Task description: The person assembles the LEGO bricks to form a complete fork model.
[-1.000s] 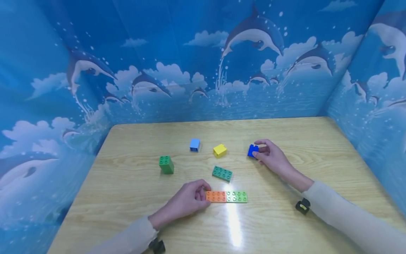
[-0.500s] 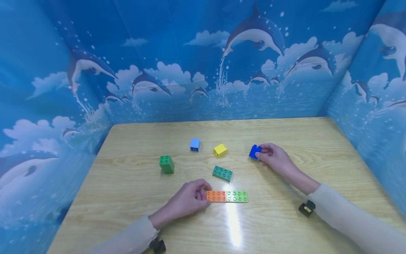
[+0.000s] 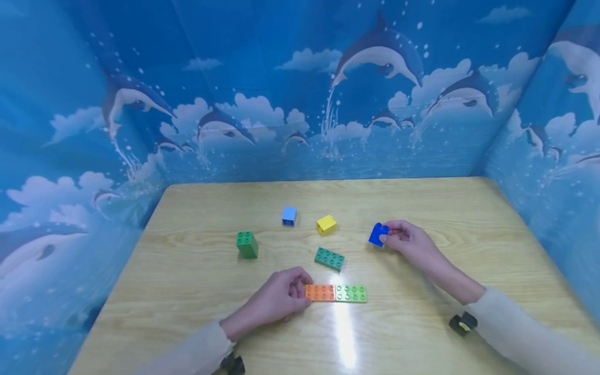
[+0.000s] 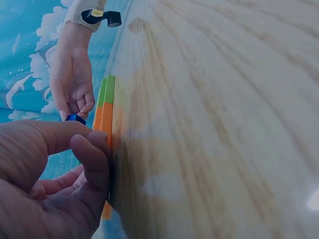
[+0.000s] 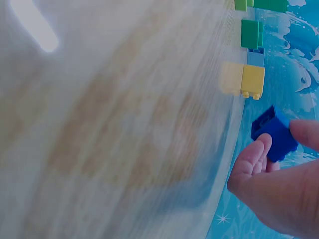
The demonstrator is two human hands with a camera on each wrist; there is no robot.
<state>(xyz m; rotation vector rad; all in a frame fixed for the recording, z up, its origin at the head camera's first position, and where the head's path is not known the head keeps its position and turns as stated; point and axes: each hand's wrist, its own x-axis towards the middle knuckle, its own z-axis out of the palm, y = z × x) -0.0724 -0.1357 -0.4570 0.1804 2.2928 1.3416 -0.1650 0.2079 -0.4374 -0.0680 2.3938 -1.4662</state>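
Note:
My right hand pinches a dark blue building brick between thumb and fingers, at the right of the table. In the right wrist view this blue brick is tilted, its hollow underside partly showing. At the front, my left hand holds the left end of an orange brick, thumb at the near corner and index finger at the far one. A light green brick lies end to end with the orange one, studs up. In the left wrist view my left fingers partly cover the orange brick.
Behind the orange and light green row lies a flat dark green brick. A yellow brick and a light blue brick lie farther back. A tall green block stands at left. Dolphin-print curtains border the wooden table.
My right hand has moved slightly right and toward me with the dark blue brick, which has tilted in its grip. The left hand stays at the orange brick.

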